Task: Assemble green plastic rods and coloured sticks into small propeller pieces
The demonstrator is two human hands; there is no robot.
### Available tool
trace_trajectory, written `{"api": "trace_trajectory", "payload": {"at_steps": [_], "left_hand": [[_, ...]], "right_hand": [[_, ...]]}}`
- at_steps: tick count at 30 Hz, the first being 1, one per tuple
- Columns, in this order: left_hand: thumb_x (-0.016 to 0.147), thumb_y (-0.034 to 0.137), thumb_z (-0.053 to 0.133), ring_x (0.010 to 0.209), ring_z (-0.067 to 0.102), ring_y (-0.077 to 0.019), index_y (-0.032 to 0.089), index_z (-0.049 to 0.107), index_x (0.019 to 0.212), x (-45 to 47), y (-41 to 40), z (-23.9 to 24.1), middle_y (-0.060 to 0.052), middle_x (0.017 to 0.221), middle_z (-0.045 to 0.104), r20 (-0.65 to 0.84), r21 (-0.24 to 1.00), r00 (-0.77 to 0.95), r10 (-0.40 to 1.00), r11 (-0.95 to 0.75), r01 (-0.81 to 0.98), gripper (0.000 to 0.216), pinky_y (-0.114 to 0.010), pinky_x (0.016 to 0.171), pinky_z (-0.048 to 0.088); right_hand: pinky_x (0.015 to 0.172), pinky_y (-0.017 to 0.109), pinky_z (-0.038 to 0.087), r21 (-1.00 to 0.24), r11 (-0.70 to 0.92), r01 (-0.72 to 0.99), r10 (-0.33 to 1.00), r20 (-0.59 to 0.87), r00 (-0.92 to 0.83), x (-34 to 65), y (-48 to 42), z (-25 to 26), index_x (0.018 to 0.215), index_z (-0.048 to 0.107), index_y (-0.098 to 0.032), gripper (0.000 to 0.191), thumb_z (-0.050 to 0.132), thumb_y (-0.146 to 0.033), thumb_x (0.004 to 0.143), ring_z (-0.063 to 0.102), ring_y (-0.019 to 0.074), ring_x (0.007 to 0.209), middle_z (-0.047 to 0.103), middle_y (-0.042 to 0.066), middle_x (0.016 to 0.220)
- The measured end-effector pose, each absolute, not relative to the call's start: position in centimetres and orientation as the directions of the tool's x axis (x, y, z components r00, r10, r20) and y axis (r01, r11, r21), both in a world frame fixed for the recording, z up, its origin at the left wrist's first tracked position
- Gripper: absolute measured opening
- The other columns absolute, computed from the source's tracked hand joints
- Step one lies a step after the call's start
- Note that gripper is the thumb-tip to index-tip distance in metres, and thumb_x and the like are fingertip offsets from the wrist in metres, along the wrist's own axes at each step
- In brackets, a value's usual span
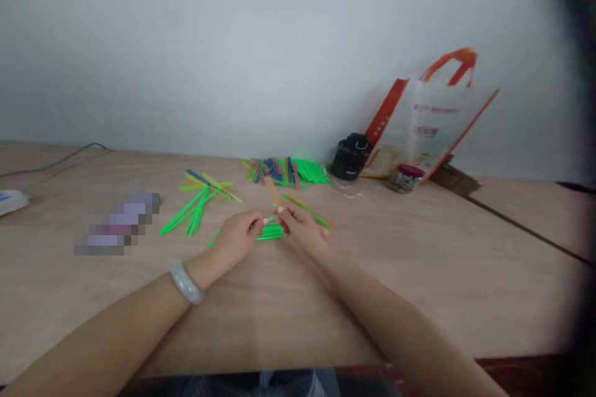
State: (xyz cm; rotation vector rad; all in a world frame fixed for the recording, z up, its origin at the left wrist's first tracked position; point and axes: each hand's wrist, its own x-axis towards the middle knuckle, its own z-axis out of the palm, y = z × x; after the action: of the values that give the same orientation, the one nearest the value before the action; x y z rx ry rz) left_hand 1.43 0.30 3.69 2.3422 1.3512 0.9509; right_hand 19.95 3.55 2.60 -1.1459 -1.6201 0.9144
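Note:
My left hand [237, 237] and my right hand [302, 229] meet low over the wooden table top [372, 273], fingertips almost touching. A small bundle of bright green plastic sticks [270, 232] lies just beneath them, partly hidden by my fingers. A tan stick [272, 193] rises from my right fingertips, apparently pinched there. My left fingertips are close to a short green stick [269, 220], but the grip is unclear. Loose green and yellow sticks [198, 205] lie to the left, and a mixed pile of coloured sticks [286, 172] lies farther ahead.
A pale bangle [187, 282] circles my left wrist. A black cylindrical object [350, 157], a red-lidded jar [404, 180] and a white bag with orange handles [431, 115] stand against the wall. A pixelated patch [116, 224] covers something at left, beyond which lies a white device [12, 201].

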Motion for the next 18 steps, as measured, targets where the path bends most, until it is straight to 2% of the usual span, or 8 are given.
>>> {"api": "trace_trajectory", "payload": {"at_steps": [2, 4, 7, 11, 14, 18], "left_hand": [[0.093, 0.031, 0.041, 0.065, 0.054, -0.0157, 0.017, 0.06, 0.074, 1.3, 0.3, 3.6, -0.001, 0.068, 0.059, 0.388, 0.51, 0.341, 0.856, -0.507, 0.695, 0.03, -0.027, 0.06, 0.04], [0.093, 0.028, 0.042, 0.072, 0.057, -0.0168, 0.016, 0.063, 0.081, 1.4, 0.3, 3.2, -0.003, 0.075, 0.062, 0.408, 0.445, 0.386, 0.827, -0.55, 0.707, 0.027, -0.028, 0.066, 0.043], [0.092, 0.018, 0.04, 0.083, 0.058, -0.0172, 0.017, 0.065, 0.094, 2.3, 0.1, 2.2, -0.006, 0.088, 0.063, 0.426, 0.319, 0.545, 0.723, -0.683, 0.657, 0.025, -0.03, 0.077, 0.047], [0.092, 0.013, 0.039, 0.1, 0.055, -0.0188, 0.016, 0.063, 0.106, 3.1, 0.1, 0.7, -0.009, 0.104, 0.062, 0.434, 0.207, 0.662, 0.611, -0.783, 0.586, 0.028, -0.034, 0.089, 0.048], [0.089, 0.014, 0.046, 0.117, 0.048, -0.0222, 0.018, 0.059, 0.115, 2.7, 0.4, 0.0, -0.01, 0.123, 0.055, 0.457, 0.174, 0.634, 0.624, -0.762, 0.624, 0.03, -0.041, 0.101, 0.042], [0.087, 0.019, 0.05, 0.12, 0.048, -0.0235, 0.018, 0.057, 0.118, 1.9, 1.1, -0.5, -0.012, 0.128, 0.052, 0.427, 0.202, 0.575, 0.698, -0.694, 0.692, 0.031, -0.043, 0.102, 0.041]], "right_hand": [[0.049, 0.025, 0.034, -0.921, 0.249, 0.299, 0.962, 0.271, 0.035, 21.9, 5.0, 2.6, 0.076, 0.057, -0.018, 0.039, 0.039, -0.051, 0.085, 0.044, 0.0125, 0.051, 0.045, -0.002, 0.057], [0.055, 0.027, 0.037, -0.819, 0.262, 0.511, 0.91, 0.386, 0.152, 24.0, 6.3, 2.7, 0.072, 0.059, -0.017, 0.037, 0.041, -0.045, 0.087, 0.047, 0.0146, 0.058, 0.048, 0.0, 0.059], [0.071, 0.03, 0.04, -0.526, 0.267, 0.808, 0.876, 0.481, 0.024, 25.6, 7.1, 2.4, 0.078, 0.066, -0.015, 0.031, 0.043, -0.032, 0.089, 0.054, 0.0185, 0.077, 0.058, 0.006, 0.077], [0.078, 0.029, 0.04, -0.2, 0.213, 0.956, 0.902, 0.416, -0.114, 24.8, 6.8, 1.6, 0.088, 0.07, -0.016, 0.031, 0.041, -0.025, 0.092, 0.055, 0.0191, 0.087, 0.06, 0.01, 0.091], [0.077, 0.029, 0.04, -0.067, 0.194, 0.979, 0.913, 0.377, -0.155, 24.0, 6.6, 1.2, 0.09, 0.071, -0.017, 0.031, 0.042, -0.029, 0.093, 0.054, 0.0198, 0.087, 0.06, 0.011, 0.094], [0.079, 0.029, 0.039, -0.016, 0.214, 0.977, 0.91, 0.367, -0.194, 24.1, 6.6, 0.8, 0.092, 0.071, -0.018, 0.033, 0.04, -0.032, 0.094, 0.054, 0.0201, 0.089, 0.061, 0.011, 0.095]]}}
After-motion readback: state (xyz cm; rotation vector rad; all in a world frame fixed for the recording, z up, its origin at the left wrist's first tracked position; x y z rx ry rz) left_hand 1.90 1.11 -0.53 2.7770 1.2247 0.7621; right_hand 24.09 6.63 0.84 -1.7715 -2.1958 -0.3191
